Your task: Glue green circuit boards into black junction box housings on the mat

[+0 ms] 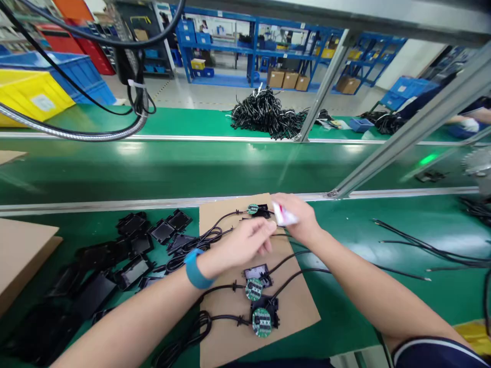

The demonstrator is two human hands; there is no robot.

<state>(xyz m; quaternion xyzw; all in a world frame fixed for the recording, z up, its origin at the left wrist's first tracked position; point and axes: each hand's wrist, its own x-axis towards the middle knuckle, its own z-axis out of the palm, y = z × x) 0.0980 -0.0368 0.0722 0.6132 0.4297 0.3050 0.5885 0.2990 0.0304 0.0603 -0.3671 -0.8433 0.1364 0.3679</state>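
Note:
My right hand [301,217] is closed on a small white piece with pink-red marking [284,214], blurred, its kind unclear. Just to its left, my left hand [253,237], with a blue wristband [198,270], has thumb and fingers pinched together; what they hold, if anything, is hidden. Both hands hover over a cardboard sheet [226,347]. On the sheet's near part, round green circuit boards [262,322] lie on open black plastic housings [275,306] with black cables attached. Another green circuit board [252,209] sits at the far end. My hands partly cover the middle units.
Several black plastic housings [132,271] are heaped on the left, beside a cardboard box [23,255]. Loose black cables [433,250] lie at right. Metal frame posts [395,122] slant across the right. Beyond, a cable pile [268,115] rests on the green bench.

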